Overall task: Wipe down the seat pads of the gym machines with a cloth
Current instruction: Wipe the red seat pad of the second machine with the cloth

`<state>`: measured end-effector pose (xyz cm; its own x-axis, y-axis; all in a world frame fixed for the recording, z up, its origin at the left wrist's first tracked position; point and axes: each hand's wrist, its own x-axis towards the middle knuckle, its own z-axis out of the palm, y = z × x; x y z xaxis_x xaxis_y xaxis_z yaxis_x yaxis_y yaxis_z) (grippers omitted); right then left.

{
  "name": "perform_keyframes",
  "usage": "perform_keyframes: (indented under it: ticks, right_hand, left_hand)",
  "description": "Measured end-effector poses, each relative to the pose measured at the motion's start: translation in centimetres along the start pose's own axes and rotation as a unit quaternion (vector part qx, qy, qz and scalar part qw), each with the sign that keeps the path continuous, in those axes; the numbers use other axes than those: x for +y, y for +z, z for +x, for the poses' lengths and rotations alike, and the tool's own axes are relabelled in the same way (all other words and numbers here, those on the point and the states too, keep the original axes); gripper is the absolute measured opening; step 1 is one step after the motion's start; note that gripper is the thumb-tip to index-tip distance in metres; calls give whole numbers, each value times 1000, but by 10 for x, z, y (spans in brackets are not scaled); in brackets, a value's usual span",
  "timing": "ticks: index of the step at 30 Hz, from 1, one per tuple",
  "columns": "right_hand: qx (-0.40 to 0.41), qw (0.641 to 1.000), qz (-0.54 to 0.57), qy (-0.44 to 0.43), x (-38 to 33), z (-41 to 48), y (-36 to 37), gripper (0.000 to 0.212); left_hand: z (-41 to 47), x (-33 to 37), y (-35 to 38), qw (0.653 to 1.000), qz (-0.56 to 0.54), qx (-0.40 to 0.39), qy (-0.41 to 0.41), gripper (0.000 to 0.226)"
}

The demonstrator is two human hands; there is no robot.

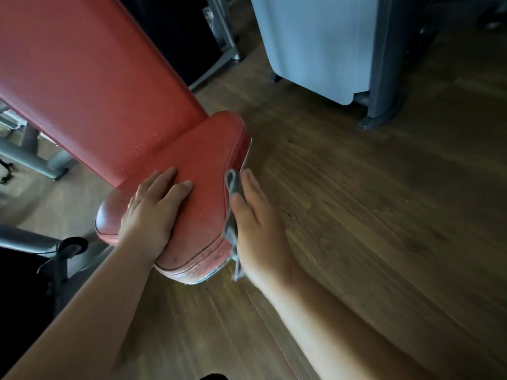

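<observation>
The right hand [258, 226] presses a grey cloth [231, 215] flat against the red seat pad [203, 187]'s side edge while the left hand [153, 212] rests open on top; next, sweep forward.

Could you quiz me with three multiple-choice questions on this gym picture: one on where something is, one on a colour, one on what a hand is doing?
1. Where is the cloth?
A. on the floor
B. against the seat pad's right side edge
C. on the backrest

2. What colour is the seat pad?
A. red
B. black
C. blue

3. How is the left hand placed?
A. flat on the pad
B. raised in the air
C. gripping the cloth

Answers: B, the right hand presses the grey cloth to that edge; A, its cover is red; A, its palm lies on top, fingers spread.
</observation>
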<state>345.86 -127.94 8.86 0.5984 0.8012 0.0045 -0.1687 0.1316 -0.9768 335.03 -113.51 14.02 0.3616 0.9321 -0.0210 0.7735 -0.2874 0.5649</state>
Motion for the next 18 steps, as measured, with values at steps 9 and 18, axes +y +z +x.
perform_keyframes:
  ticks: [9, 18]
  right_hand:
    - [7, 999, -46, -5, -3, 10, 2, 51]
    - [21, 996, -87, 27, -6, 91, 0, 63]
  left_hand:
    - [-1, 3, 0, 1000, 13, 1, 0, 80]
    - [-1, 3, 1, 1000, 5, 2, -1, 77]
